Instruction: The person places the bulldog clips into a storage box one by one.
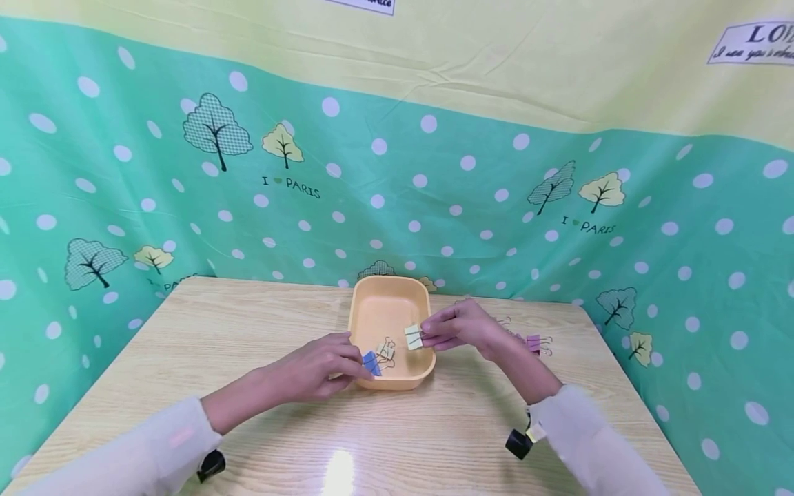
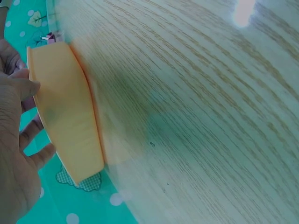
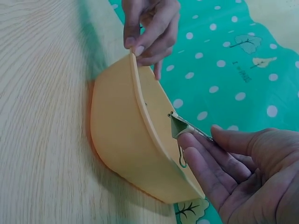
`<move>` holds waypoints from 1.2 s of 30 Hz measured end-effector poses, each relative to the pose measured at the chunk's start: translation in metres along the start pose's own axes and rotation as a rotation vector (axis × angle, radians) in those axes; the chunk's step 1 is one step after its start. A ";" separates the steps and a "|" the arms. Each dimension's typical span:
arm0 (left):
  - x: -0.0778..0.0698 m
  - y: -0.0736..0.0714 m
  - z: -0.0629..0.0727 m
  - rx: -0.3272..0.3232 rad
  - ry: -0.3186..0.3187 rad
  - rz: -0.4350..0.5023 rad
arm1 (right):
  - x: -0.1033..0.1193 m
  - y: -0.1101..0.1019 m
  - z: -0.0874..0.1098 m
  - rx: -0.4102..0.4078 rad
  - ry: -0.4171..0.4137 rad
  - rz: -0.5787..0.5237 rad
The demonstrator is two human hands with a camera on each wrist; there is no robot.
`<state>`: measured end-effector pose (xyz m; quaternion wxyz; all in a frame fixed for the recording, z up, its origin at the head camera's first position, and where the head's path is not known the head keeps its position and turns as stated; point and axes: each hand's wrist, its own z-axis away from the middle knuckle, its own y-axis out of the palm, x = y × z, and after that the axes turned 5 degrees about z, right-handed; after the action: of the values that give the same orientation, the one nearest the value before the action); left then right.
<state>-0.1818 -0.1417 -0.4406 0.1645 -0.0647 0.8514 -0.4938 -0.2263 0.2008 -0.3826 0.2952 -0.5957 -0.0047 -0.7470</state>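
A peach plastic bin (image 1: pixel 391 383) stands on the table. My left hand (image 1: pixel 325 365) is at its near left corner, thumb and fingertips pinching the rim. Just inside that corner, close by these fingertips, is a blue binder clip (image 1: pixel 371 364), with a pale yellow binder clip (image 1: pixel 386 350) beside it. Over the bin's right side, my right hand (image 1: pixel 462 327) pinches another pale yellow binder clip (image 1: pixel 413 337) by its wire handle end. In the right wrist view that clip (image 3: pixel 180 126) is held between thumb and fingers near the rim, its body towards the bin.
Pink-purple binder clips (image 1: pixel 535 344) lie on the wooden table (image 1: pixel 471 427) to the right, partly hidden behind my right forearm. A green and yellow patterned cloth (image 1: pixel 397 172) hangs behind the table and along its sides.
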 end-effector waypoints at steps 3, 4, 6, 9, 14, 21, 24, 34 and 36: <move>-0.001 -0.001 -0.001 0.003 -0.001 0.005 | 0.002 0.004 -0.001 0.001 -0.002 0.013; -0.001 -0.001 -0.001 0.004 -0.002 0.005 | 0.003 0.005 -0.002 0.002 -0.004 0.018; -0.002 -0.001 -0.001 0.007 -0.007 0.005 | 0.004 0.007 -0.002 0.006 -0.009 0.028; -0.002 -0.002 -0.001 0.010 -0.014 0.008 | 0.007 0.010 -0.003 0.020 -0.022 0.038; -0.001 -0.001 -0.001 0.005 -0.007 0.006 | 0.011 0.016 -0.004 0.035 -0.036 0.061; -0.001 -0.002 -0.001 0.002 0.004 0.005 | 0.015 0.026 -0.010 0.008 -0.038 0.120; -0.001 -0.002 -0.001 -0.001 0.006 0.004 | 0.016 0.030 -0.012 0.006 -0.033 0.136; -0.003 -0.002 -0.002 0.014 -0.019 0.013 | 0.014 0.042 -0.018 0.013 -0.039 0.183; -0.003 -0.002 -0.002 0.017 -0.025 0.014 | 0.014 0.044 -0.020 0.009 -0.043 0.197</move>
<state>-0.1796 -0.1405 -0.4372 0.1792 -0.0635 0.8454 -0.4992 -0.2256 0.1516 -0.3913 0.3697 -0.6080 0.0443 -0.7012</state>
